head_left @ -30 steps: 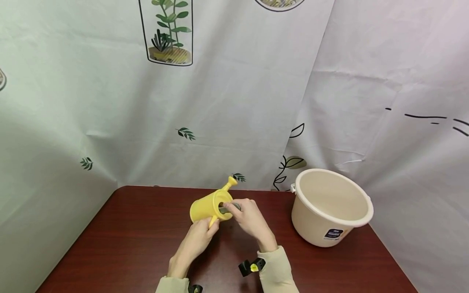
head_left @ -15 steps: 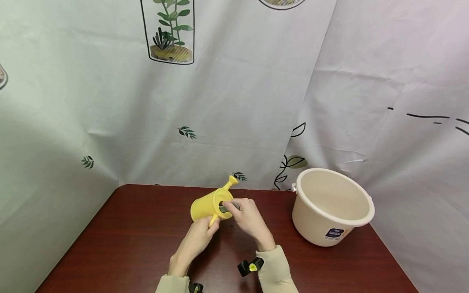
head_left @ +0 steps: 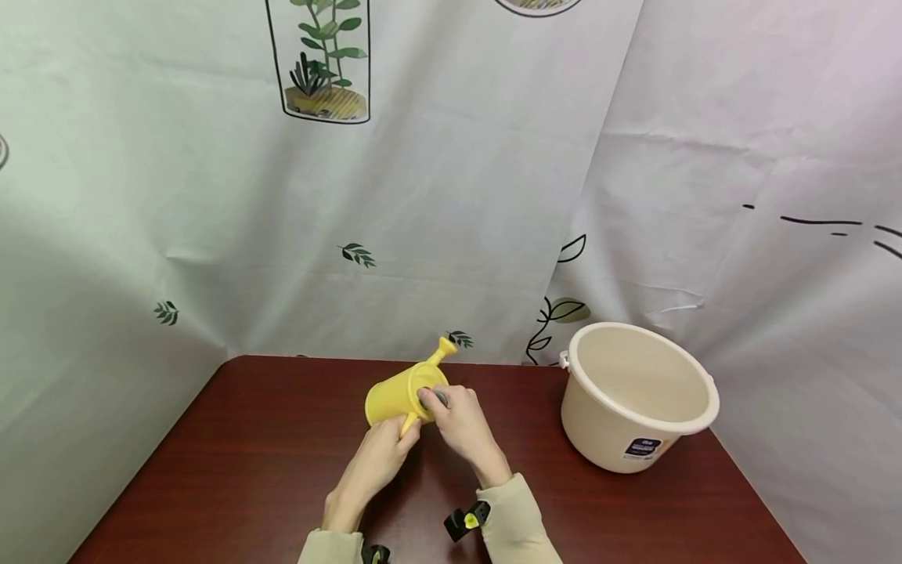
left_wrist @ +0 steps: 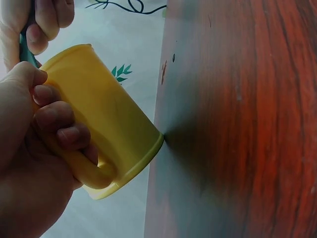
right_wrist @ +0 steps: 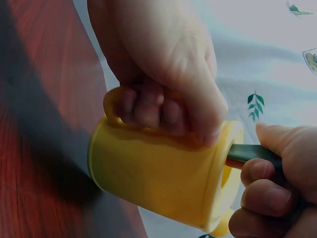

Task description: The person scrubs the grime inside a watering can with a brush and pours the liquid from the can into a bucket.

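A yellow toy watering can (head_left: 389, 398) is tilted on its side over the table, its mouth facing right and its spout pointing up and away. My left hand (head_left: 375, 464) grips the can's handle, fingers curled through the loop. At the mouth, my right hand (head_left: 461, 427) holds the dark green handle (right_wrist: 249, 152) of a tool. That handle runs into the can, where its far end is hidden, so I cannot tell the tool's kind. In the left wrist view the can's lower rim appears close to the tabletop; whether it touches is unclear.
A cream bucket (head_left: 599, 435) stands at the right on the dark red-brown table (head_left: 232, 470). White patterned cloth (head_left: 451, 196) hangs behind the table and along both sides.
My right hand has moved left, closer to the can, and the tool has slid deeper into its mouth. The left hand and the can have barely moved.
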Demonstrator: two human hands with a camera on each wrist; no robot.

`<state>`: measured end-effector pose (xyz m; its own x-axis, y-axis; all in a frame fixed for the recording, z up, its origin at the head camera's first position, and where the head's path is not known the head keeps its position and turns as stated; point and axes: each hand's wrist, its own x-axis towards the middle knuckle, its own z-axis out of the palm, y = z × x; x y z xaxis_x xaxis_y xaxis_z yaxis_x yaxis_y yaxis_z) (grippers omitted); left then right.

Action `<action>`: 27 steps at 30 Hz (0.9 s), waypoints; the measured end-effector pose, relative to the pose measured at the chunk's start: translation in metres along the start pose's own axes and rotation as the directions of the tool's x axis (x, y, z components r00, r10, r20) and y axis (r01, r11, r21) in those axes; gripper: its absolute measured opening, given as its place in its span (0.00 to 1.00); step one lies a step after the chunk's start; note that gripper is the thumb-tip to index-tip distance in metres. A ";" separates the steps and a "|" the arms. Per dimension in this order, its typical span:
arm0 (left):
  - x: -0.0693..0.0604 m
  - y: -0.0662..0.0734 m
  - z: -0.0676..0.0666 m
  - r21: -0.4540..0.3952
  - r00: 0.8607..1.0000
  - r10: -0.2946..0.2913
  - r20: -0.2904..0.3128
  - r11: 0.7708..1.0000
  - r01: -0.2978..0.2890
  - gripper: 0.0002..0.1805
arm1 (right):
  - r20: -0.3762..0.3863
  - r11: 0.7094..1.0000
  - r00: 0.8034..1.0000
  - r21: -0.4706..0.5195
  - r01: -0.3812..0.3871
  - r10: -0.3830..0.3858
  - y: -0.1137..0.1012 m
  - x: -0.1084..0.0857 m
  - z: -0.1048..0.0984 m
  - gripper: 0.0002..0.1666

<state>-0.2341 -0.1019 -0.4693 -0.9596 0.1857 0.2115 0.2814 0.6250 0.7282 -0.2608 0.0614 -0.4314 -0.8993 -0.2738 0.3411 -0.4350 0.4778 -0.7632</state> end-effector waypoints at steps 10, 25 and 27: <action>-0.001 0.000 -0.002 -0.025 1.000 -0.002 0.000 1.000 0.002 0.21 | -0.019 0.997 0.999 0.067 -0.027 0.028 -0.005 -0.002 -0.007 0.29; -0.001 -0.002 -0.003 -0.061 0.999 -0.021 -0.025 0.998 0.019 0.23 | -0.033 0.996 0.999 0.076 -0.039 0.041 -0.011 -0.003 -0.021 0.29; -0.001 -0.001 -0.004 -0.053 0.999 -0.011 -0.032 0.999 0.010 0.22 | -0.033 0.995 0.998 0.089 -0.051 0.054 -0.011 -0.002 -0.023 0.27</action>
<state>-0.2337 -0.1055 -0.4679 -0.9623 0.1542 0.2239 0.2716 0.5855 0.7639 -0.2552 0.0760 -0.4113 -0.9227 -0.2200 0.3167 -0.3824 0.4150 -0.8256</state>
